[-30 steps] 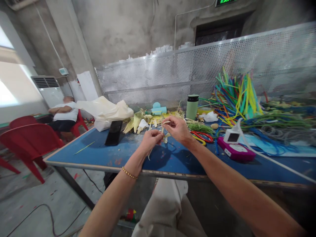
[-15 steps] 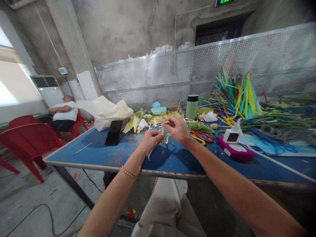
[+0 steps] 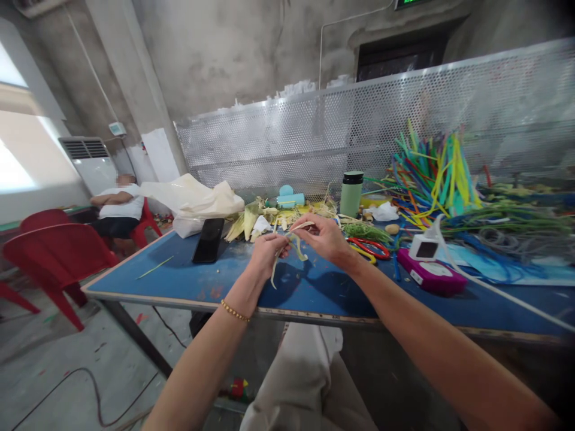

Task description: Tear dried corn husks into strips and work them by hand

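Observation:
Over the middle of the blue table [image 3: 242, 281], both hands work close together on thin pale strips that look like corn husk. My left hand [image 3: 266, 254] is closed in a pinch on a husk strip [image 3: 274, 274], whose end hangs below the fingers. My right hand [image 3: 327, 238] pinches a husk strip too. Between the hands a curled piece of husk [image 3: 298, 246] dangles above the tabletop. Whether these pieces are one strip or several I cannot tell. Behind my hands lies a heap of corn husks [image 3: 246, 222].
Left stand a black phone [image 3: 209, 240] and a white plastic bag [image 3: 197, 200]. A green bottle [image 3: 351, 194], red-handled scissors [image 3: 375, 248], a purple box [image 3: 431, 275] and colourful pipe cleaners [image 3: 449, 173] are at right. A seated person [image 3: 119, 203] is beyond red chairs [image 3: 58, 251].
My fingers have shifted slightly up and to the left. The husk between them now curls out to the right, and the right-hand strip lies flatter.

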